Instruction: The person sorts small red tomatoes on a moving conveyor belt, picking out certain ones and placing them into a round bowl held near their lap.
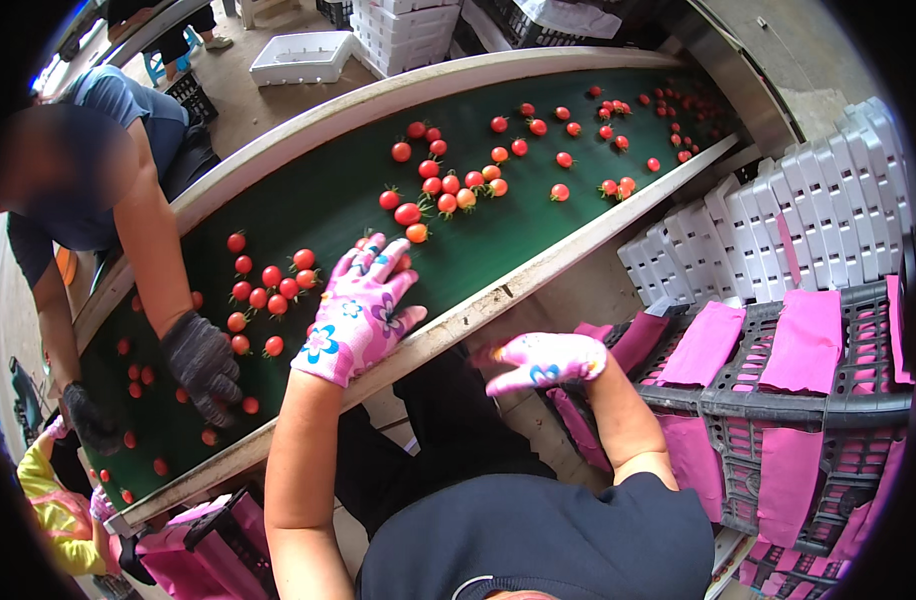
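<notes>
My left hand (356, 315), in a pink floral glove, reaches over the near edge of the green conveyor belt (488, 262). Its fingers are stretched out and apart among red cherry tomatoes (408, 214), some peeking out beside the fingertips. Off the belt, my right hand (553, 360) wears a matching glove, between the belt's pale rim and a black crate lined with pink sheets (703, 345). Its fingers point left and are blurred; a reddish smear shows by them, so whether they hold something is unclear.
Across the belt at left, a co-worker's dark-gloved hands (203, 365) work among the tomatoes. White plastic trays (788, 215) stand stacked at right above pink-lined crates. More white crates (408, 35) stand beyond the belt. Another person in yellow (63, 510) is at lower left.
</notes>
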Available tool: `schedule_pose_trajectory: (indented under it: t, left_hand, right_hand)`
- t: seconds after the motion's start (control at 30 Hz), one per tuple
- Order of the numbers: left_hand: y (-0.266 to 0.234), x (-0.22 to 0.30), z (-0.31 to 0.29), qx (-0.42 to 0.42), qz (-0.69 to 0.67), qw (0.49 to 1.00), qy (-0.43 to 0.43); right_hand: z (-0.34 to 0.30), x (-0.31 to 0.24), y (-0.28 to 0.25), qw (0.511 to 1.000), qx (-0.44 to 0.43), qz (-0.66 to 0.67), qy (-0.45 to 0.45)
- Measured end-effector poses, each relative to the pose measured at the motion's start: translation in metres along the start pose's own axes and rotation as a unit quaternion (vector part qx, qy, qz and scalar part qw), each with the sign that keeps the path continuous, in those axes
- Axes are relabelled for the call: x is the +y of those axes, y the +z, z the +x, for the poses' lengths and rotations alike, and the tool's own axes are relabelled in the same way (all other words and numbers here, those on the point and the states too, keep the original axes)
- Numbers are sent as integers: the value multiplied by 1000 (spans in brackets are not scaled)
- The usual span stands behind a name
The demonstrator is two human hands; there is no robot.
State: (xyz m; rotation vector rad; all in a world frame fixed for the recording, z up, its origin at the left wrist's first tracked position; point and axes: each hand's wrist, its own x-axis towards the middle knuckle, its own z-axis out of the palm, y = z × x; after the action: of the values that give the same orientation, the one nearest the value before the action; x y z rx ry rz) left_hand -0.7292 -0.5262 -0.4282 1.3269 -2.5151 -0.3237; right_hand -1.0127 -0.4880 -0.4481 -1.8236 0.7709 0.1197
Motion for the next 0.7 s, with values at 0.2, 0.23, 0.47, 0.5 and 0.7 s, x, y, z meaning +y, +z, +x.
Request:
schedule_pose_trajectory:
  t: [0.2,0.23,0.47,0.5,0.7]
  left_hand:
    - [0,-5,13,36,78,989,-123]
    - [-1,-7,13,39,76,987,-134]
    - [-2,-10,10,39,74,985,-153]
    - [0,-9,12,36,72,985,-155]
    - [-9,1,10,12,84,984,-154]
  right_hand:
    - [0,-35,-69,951,192,167,-174]
    - [15,-34,-82,937,267,137,-178]
    - [119,-19,-113,902,309,-298,-45]
    - [126,-12,-103,887,327,-321,-56]
    - [86,-17,-77,914,268,-296,-73]
